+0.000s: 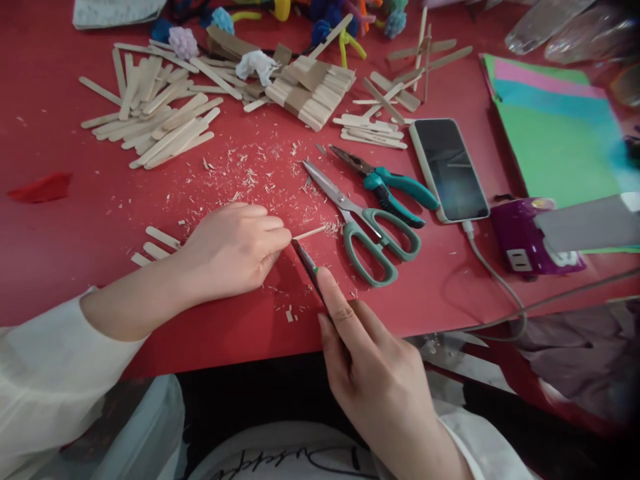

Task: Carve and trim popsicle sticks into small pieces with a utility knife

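Note:
My left hand [235,248] rests on the red table [60,220], fingers pinched on a thin wooden sliver [310,233] that sticks out to the right. My right hand [373,360] comes in from below, closed round a small craft knife [306,263]. My forefinger lies along the knife's back, and its blade tip meets the sliver right at my left fingertips. Wood shavings [260,175] are scattered over the table just beyond both hands.
Green-handled scissors [373,235] and teal pliers [395,190] lie right of the hands. A phone [449,168] on a cable, a purple power block [525,240] and coloured paper [555,133] sit further right. Piles of popsicle sticks [155,113] lie behind, with loose sticks [155,243] by my left wrist.

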`<state>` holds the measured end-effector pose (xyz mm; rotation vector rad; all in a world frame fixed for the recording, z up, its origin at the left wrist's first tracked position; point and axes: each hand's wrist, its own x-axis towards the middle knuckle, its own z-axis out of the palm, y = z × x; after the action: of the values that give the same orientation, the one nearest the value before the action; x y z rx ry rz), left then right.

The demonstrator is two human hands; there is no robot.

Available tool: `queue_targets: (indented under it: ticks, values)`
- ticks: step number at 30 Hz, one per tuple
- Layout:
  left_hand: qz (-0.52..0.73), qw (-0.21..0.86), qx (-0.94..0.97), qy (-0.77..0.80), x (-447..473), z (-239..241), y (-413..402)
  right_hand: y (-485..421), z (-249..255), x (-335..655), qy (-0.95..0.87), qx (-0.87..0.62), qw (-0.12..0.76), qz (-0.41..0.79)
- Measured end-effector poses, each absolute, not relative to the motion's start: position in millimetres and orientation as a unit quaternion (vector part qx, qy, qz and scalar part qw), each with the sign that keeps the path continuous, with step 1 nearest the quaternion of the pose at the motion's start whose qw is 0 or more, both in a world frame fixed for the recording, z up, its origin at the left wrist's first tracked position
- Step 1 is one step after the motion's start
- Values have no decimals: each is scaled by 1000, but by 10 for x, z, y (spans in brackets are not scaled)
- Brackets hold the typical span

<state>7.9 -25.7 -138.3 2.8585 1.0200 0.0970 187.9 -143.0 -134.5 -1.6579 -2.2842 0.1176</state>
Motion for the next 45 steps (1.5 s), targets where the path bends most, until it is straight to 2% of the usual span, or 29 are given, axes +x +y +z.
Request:
queue_targets:
  ticks: [9, 15, 20, 27, 39, 45]
  values:
    - [21, 49, 943, 328, 77, -1370, -241, -1285, -1387, 1797, -793, -587, 160, 38]
    - [20, 48, 931, 361, 88, -1368, -272, -1308, -1262, 1873, -781, -578, 225, 73]
    - [22, 42, 921, 387, 70, -1337, -319, -1393, -1220, 1935, -772, -580, 238, 100]
    - [39, 21, 922, 384, 48, -1356, -343, -1413, -1349, 1897, -772, -576, 239, 122]
    - [51, 47, 920, 385, 56, -1382, -334, -1396, -1313, 1890, -789, -570, 204, 107]
    - [55, 52, 923, 377, 51, -1393, -328, -1397, -1312, 1889, -786, -569, 213, 114]
